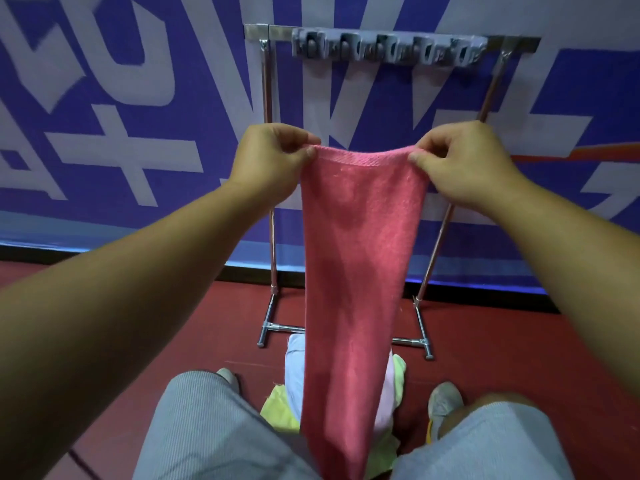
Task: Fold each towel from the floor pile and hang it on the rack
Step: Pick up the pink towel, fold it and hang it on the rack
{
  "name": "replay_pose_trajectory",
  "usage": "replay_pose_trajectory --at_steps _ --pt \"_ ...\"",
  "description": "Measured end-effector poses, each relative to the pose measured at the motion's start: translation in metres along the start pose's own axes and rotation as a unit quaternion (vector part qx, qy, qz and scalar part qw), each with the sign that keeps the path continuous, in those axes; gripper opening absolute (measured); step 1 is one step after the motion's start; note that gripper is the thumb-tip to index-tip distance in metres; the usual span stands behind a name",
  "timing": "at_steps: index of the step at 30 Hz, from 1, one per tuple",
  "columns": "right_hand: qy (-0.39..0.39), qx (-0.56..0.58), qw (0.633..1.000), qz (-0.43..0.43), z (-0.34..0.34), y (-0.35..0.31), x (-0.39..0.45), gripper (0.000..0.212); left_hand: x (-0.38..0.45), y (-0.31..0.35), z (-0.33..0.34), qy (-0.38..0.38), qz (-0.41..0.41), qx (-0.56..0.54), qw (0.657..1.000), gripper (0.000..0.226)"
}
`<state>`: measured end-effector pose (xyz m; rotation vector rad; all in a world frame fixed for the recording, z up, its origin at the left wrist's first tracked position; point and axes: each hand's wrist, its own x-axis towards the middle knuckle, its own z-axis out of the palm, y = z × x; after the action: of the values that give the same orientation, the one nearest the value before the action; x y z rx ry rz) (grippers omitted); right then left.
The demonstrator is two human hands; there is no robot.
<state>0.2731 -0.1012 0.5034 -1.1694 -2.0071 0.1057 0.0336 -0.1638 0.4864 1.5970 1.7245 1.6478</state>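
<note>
A pink towel (356,258) hangs lengthwise in front of me, held up by its top edge. My left hand (270,161) pinches the top left corner and my right hand (464,161) pinches the top right corner. Its lower end drops between my knees. Behind it stands a metal rack (266,98) with a top bar and two slanted legs; no towel shows on it. On the floor below lies a pile of towels (294,375), light blue, yellow-green and pale pink, partly hidden by the pink towel.
A grey strip of clips (384,50) is fixed along the rack's top bar. A blue and white banner wall (121,133) stands right behind the rack. The floor (519,348) is red. My knees and shoes frame the pile.
</note>
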Motion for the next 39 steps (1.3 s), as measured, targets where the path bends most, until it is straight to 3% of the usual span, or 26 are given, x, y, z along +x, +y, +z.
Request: replay_pose_trajectory --at_steps 3,7,10,13,15,19,24,29,32,39 --pt "0.026 0.020 0.999 0.001 -0.001 -0.001 0.000 0.012 -0.001 0.004 -0.003 -0.013 0.007 0.014 1.000 0.013" --pt "-0.028 0.033 0.999 0.002 0.001 -0.002 -0.007 0.007 -0.001 0.006 -0.006 -0.011 0.006 0.038 0.999 0.015" --pt "-0.066 0.062 0.996 -0.010 -0.001 0.000 -0.013 0.020 -0.002 0.007 -0.008 -0.049 0.053 0.112 0.991 0.018" --pt "-0.128 0.054 0.990 -0.028 -0.005 0.001 -0.016 0.028 -0.004 0.007 -0.011 -0.104 0.080 0.239 0.962 0.042" --pt "-0.149 0.035 0.988 -0.022 -0.008 0.001 -0.017 0.035 -0.005 0.006 -0.010 -0.126 0.064 0.255 0.956 0.044" --pt "-0.213 0.134 0.968 0.012 -0.017 -0.002 -0.020 0.057 -0.007 0.007 -0.005 -0.125 0.071 0.260 0.955 0.037" --pt "-0.231 0.145 0.962 -0.016 -0.017 -0.009 -0.024 0.036 -0.005 0.011 0.002 -0.151 0.071 0.244 0.955 0.034" --pt "-0.194 0.057 0.973 -0.111 -0.010 -0.024 -0.027 0.020 -0.010 0.021 0.009 -0.144 0.057 0.180 0.971 0.023" --pt "-0.194 0.071 0.973 -0.103 -0.005 -0.032 -0.026 0.019 -0.015 0.026 0.015 -0.145 0.057 0.152 0.976 0.021" --pt "-0.113 0.093 0.987 -0.065 0.008 -0.042 -0.024 0.015 -0.021 0.033 0.018 -0.190 0.012 0.023 0.981 0.024"
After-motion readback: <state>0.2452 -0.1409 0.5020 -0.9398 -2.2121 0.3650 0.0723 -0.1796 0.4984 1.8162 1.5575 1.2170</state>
